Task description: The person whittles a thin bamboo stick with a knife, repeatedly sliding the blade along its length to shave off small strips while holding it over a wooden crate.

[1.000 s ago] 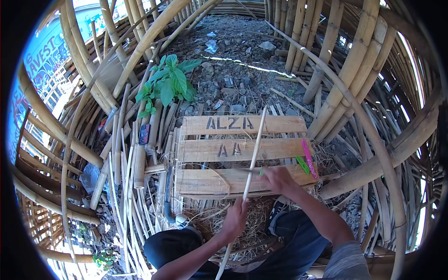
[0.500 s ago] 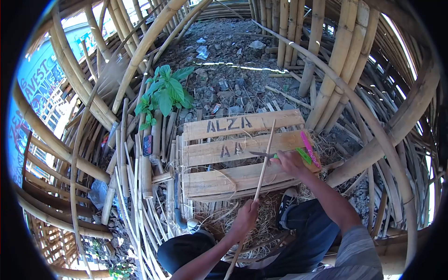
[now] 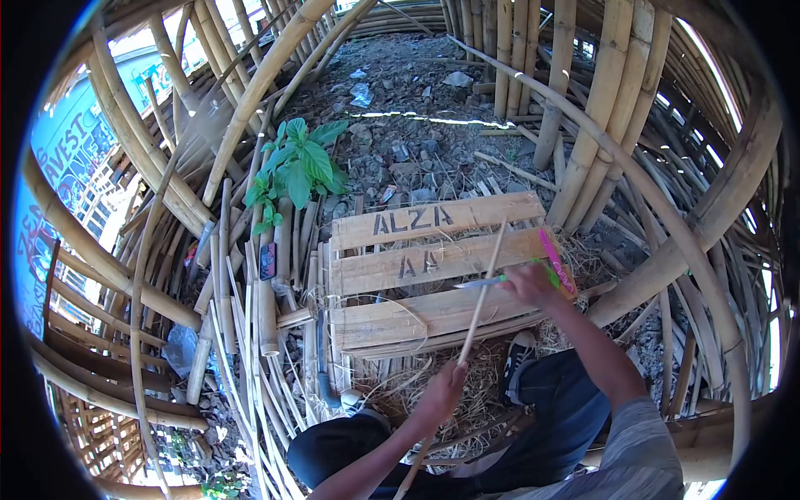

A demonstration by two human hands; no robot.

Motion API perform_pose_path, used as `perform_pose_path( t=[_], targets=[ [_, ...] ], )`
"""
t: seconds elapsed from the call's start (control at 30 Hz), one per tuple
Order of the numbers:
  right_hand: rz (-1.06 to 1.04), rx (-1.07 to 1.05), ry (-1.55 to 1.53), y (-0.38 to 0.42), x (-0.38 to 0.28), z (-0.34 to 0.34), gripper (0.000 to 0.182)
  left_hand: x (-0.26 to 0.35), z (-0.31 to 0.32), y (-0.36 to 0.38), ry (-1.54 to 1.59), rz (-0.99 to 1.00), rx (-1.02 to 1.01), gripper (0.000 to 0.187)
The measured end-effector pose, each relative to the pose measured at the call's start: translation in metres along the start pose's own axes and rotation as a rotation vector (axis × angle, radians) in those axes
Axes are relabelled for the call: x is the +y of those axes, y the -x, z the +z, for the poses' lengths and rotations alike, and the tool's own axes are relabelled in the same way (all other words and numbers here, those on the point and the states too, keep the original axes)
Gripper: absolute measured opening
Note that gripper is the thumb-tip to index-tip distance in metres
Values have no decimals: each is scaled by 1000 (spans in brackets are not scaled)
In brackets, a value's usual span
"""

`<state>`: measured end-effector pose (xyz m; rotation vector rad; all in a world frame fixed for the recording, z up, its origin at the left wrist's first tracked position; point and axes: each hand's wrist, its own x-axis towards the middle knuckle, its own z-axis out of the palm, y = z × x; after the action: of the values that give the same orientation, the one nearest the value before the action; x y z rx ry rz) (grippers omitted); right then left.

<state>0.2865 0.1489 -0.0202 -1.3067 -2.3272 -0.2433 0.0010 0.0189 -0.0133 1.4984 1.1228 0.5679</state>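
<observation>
A long thin bamboo stick (image 3: 477, 323) slants up from my lap over the slatted wooden crate (image 3: 367, 330). My left hand (image 3: 440, 396) is closed around its lower part, just in front of the crate. In my right hand (image 3: 531, 285) is a knife (image 3: 477, 284), its blade pointing left and crossing the stick in this view. The fingers wrap the handle and hide most of it. Bright green (image 3: 552, 272) shows beside that hand, and a pink strip (image 3: 547, 245) lies at the crate's right end.
Pale shavings (image 3: 467, 396) cover the ground between my feet. Left of the crate are bamboo lengths (image 3: 268, 321), a phone-like dark object (image 3: 267, 260) and a dark-handled tool (image 3: 323, 367). A leafy plant (image 3: 302, 165) grows behind; bamboo poles (image 3: 612, 108) stand at the right.
The knife and my right hand have shifted slightly right and up, and the blade now catches the light. The stick's upper end has tipped a little right; my left hand keeps its hold.
</observation>
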Motion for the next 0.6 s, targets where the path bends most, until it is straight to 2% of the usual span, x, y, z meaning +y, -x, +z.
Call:
perform_pose_path(
  t=[0.03,0.1,0.13,0.23,0.27,0.3,0.37,0.4,0.43,0.5,0.57,0.6],
  targets=[
    [7,3,-8,1,-5,4,45,13,-4,4,-8,-7,-2,38],
    [84,85,24,-1,-9,7,45,36,-7,-2,250,-204,-64,38],
    [166,44,34,1,-21,14,45,31,-8,-4,362,-258,-76,37],
    [30,-55,-36,8,-27,14,39,4,-5,-12,378,-244,-62,36],
    [278,1,-82,11,4,24,39,-2,-1,-10,116,-48,15,34],
    [284,-1,-95,17,-6,27,39,-6,3,-8,109,-61,14,34],
    [203,56,191,9,-17,20,41,-4,3,-25,399,-219,-88,36],
    [56,-77,-44,11,-29,13,41,-2,2,-25,340,-216,-61,37],
    [44,-85,-44,9,-19,14,41,-5,5,-21,352,-216,-53,37],
    [129,60,-22,5,7,13,45,-11,13,-5,-35,1,51,39],
    [150,65,-38,7,4,15,45,-9,1,-11,20,-70,17,40],
    [119,37,-37,4,-23,13,44,-2,-7,-18,95,-136,3,41]
  ],
)
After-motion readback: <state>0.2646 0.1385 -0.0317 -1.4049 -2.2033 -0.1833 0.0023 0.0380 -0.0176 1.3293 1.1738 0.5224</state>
